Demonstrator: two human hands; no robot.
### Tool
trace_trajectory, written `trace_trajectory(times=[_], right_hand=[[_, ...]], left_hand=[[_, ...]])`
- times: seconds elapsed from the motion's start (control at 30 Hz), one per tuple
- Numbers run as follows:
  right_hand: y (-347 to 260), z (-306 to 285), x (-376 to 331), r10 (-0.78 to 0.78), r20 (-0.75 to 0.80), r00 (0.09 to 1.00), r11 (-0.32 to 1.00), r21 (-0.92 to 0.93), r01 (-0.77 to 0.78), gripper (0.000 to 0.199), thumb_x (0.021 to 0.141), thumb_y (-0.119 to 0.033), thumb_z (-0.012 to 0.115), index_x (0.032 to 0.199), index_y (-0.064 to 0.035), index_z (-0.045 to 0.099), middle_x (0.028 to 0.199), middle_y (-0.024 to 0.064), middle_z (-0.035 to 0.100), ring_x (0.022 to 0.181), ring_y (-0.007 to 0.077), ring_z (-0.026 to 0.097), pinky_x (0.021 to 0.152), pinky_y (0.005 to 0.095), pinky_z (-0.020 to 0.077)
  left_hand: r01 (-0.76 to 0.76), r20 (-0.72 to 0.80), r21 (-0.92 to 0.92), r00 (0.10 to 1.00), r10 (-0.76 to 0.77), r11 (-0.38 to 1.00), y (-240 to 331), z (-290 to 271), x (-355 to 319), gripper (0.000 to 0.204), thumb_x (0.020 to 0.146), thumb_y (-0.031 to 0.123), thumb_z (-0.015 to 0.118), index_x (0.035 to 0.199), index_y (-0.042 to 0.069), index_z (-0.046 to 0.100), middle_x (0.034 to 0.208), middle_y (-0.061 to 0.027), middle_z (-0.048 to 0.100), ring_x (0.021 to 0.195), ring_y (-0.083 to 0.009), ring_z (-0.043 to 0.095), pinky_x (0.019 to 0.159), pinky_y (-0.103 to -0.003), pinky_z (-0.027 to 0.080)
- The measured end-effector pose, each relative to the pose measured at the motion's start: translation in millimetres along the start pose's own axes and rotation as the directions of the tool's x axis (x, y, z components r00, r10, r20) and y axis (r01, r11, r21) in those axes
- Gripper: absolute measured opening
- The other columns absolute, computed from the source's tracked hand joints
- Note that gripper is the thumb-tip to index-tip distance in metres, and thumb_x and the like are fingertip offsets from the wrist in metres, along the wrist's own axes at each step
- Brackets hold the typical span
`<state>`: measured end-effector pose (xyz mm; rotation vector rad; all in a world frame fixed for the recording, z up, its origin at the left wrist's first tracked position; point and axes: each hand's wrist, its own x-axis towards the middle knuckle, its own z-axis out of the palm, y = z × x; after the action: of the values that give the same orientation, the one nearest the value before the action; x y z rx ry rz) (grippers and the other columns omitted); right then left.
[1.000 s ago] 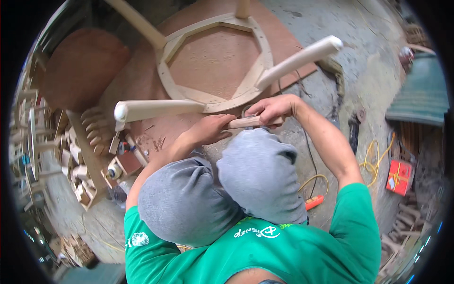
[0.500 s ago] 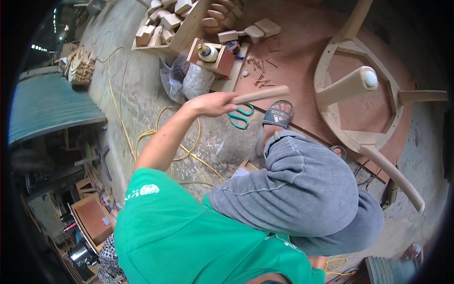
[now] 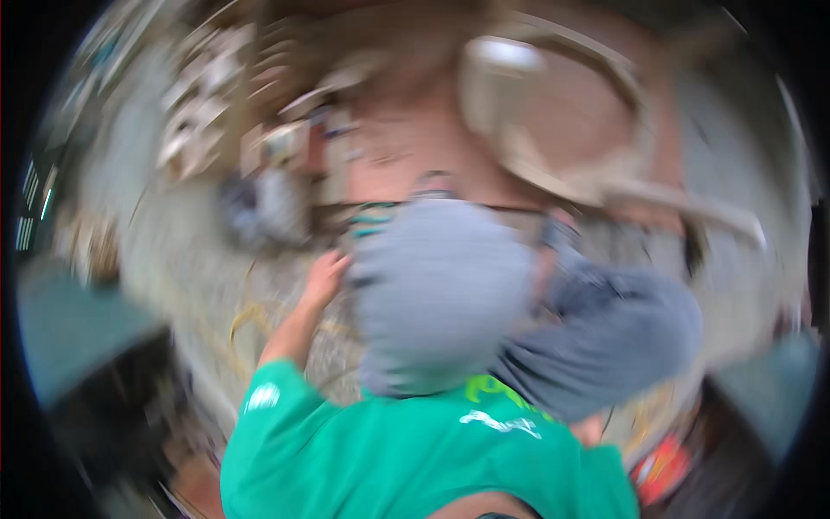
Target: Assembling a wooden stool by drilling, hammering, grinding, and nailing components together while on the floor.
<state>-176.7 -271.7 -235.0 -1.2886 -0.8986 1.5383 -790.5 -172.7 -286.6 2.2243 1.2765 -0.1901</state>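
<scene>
The left hand [image 3: 324, 278] hung beside the raised left knee [image 3: 437, 285], which was clad in grey cloth, with its forearm running down to a green sleeve [image 3: 277, 406]. The whole picture was smeared by motion, so whether the fingers were curled, spread or gripping anything could not be told; no object showed clearly in the hand. The right hand was not to be made out: it lay somewhere behind or between the two grey knees, and its fingers could not be judged either.

Just above the knee, a small teal-coloured thing [image 3: 373, 221] lay on the ground, too blurred to name. Beyond it spread a reddish-brown board [image 3: 406, 147] on the floor, and on that board, toward the upper right, rested a pale wooden ring-shaped frame [image 3: 553, 112] with a long pale leg [image 3: 683, 208] sticking out toward the right. To the upper left sat a heap of pale wooden pieces [image 3: 199, 112]. A yellow cord [image 3: 246, 316] curled over the grey floor near the left forearm, and a red object [image 3: 661, 467] showed at the lower right
</scene>
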Motion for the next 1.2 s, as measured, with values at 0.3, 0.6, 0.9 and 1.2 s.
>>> trace_trajectory(times=[0.3, 0.6, 0.9, 1.2], right_hand=[[-42, -118, -236, -0.091, -0.918, 0.386, 0.861, -0.267, -0.432, 0.025, 0.081, -0.026, 0.065, 0.084, -0.0008, 0.062, 0.080, 0.0247, 0.064, 0.080, 0.0421, 0.063, 0.068, 0.0461, 0.0493], [81, -301, -310, 0.211, -0.861, -0.463, 0.878, 0.375, -0.297, 0.040, 0.080, -0.030, 0.069, 0.104, 0.0008, 0.062, 0.107, 0.0237, 0.067, 0.103, 0.0391, 0.063, 0.091, 0.0439, 0.0491], [8, -285, -289, 0.231, -0.961, -0.150, 0.737, 0.273, -0.618, 0.071, 0.078, -0.043, 0.075, 0.126, 0.0034, 0.051, 0.126, 0.0254, 0.056, 0.119, 0.0392, 0.054, 0.099, 0.0427, 0.0445], [2, -249, -299, 0.086, -0.938, 0.335, 0.634, -0.207, -0.745, 0.077, 0.075, -0.046, 0.077, 0.126, 0.0044, 0.049, 0.124, 0.0253, 0.050, 0.113, 0.0400, 0.053, 0.100, 0.0442, 0.0432]], left_hand=[[-0.559, 0.239, -0.483, 0.657, 0.715, 0.674, 349, 95, 271, 0.028, 0.087, 0.010, 0.063, 0.115, 0.009, 0.061, 0.092, -0.0082, 0.063, 0.087, -0.0258, 0.062, 0.074, -0.039, 0.049], [-0.284, 0.290, -0.553, 0.815, 0.501, 0.783, 337, 0, 260, 0.027, 0.089, 0.008, 0.061, 0.116, 0.007, 0.062, 0.094, -0.0076, 0.065, 0.088, -0.0224, 0.062, 0.075, -0.037, 0.049], [0.141, 0.363, -0.415, 0.932, 0.021, 0.899, 358, -237, 239, 0.024, 0.093, 0.007, 0.057, 0.116, 0.002, 0.062, 0.101, -0.0082, 0.068, 0.093, -0.0173, 0.063, 0.080, -0.032, 0.049], [-0.396, 0.805, 0.058, 0.562, 0.192, 0.916, 584, -310, 281, 0.033, 0.088, 0.009, 0.061, 0.120, 0.000, 0.061, 0.115, -0.0138, 0.068, 0.105, -0.0229, 0.063, 0.095, -0.035, 0.047]])
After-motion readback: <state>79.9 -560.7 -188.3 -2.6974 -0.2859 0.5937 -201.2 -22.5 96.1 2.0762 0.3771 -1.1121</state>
